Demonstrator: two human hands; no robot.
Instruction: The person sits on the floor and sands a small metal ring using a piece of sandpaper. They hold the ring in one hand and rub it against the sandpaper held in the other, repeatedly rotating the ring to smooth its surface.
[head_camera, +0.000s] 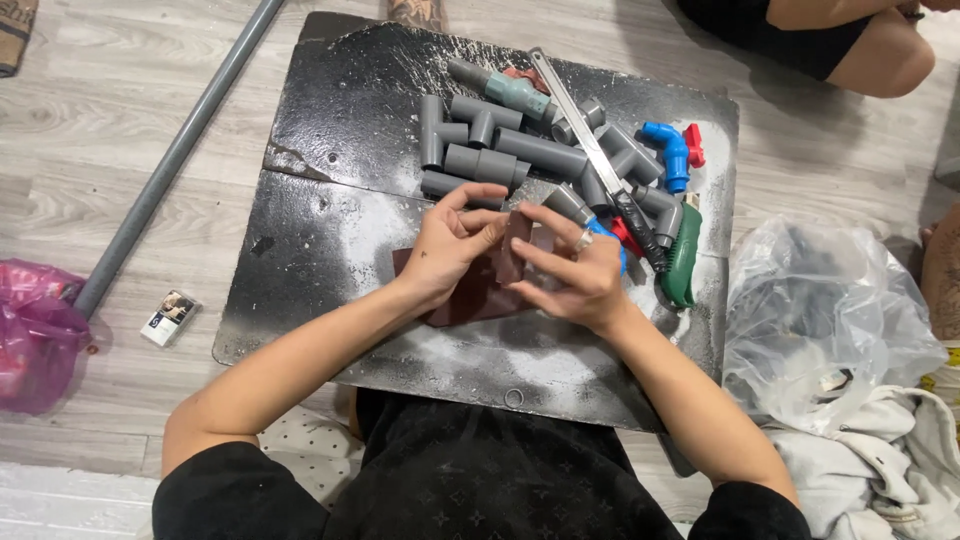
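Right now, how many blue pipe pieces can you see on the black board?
2. One blue elbow piece sits at the right side of the grey pipe pile, beside a red piece. Another blue piece peeks out behind the right hand. More may be hidden under the pile.

My arms are bare up to short black sleeves, and I'm wearing a black top with a faint tone-on-tone pattern. There's a silver ring on my right hand (580, 268), and my left hand (447, 252) has a tiny dark mark near the wrist.
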